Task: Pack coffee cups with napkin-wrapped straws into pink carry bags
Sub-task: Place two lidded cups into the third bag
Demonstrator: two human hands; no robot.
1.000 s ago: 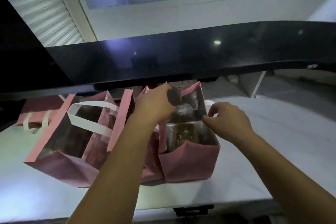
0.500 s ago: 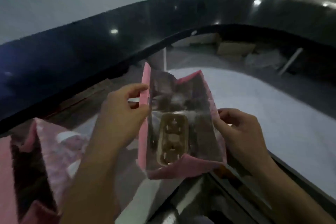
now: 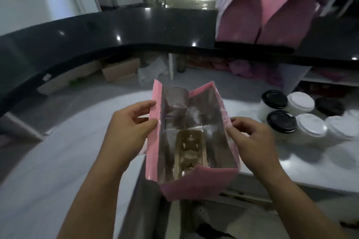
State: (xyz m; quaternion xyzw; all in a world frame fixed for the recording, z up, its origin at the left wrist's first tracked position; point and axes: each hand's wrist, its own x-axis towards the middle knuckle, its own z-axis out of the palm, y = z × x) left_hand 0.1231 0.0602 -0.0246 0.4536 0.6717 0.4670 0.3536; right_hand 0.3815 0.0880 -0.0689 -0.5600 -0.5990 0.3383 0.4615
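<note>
I hold an open pink carry bag (image 3: pixel 196 186) with a silver lining in the air over the counter's edge. My left hand (image 3: pixel 130 128) pinches its left rim and my right hand (image 3: pixel 250 139) pinches its right rim. A brown cardboard cup holder (image 3: pixel 187 153) lies in the bottom of the bag. Several lidded coffee cups (image 3: pixel 295 120), some with black lids and some with white, stand on the white counter (image 3: pixel 58 161) to the right of the bag. No napkin-wrapped straws are visible.
A curved black upper counter (image 3: pixel 116 31) runs across the back, with two pink bags (image 3: pixel 262 9) standing on it at the right. Cardboard boxes (image 3: pixel 120 70) sit under it. More pink items (image 3: pixel 252 68) lie on a shelf at the right.
The view has swung to the right with the bag held in both hands. The other pink bags on the left have left the view, and the cups have come into view on the right.
</note>
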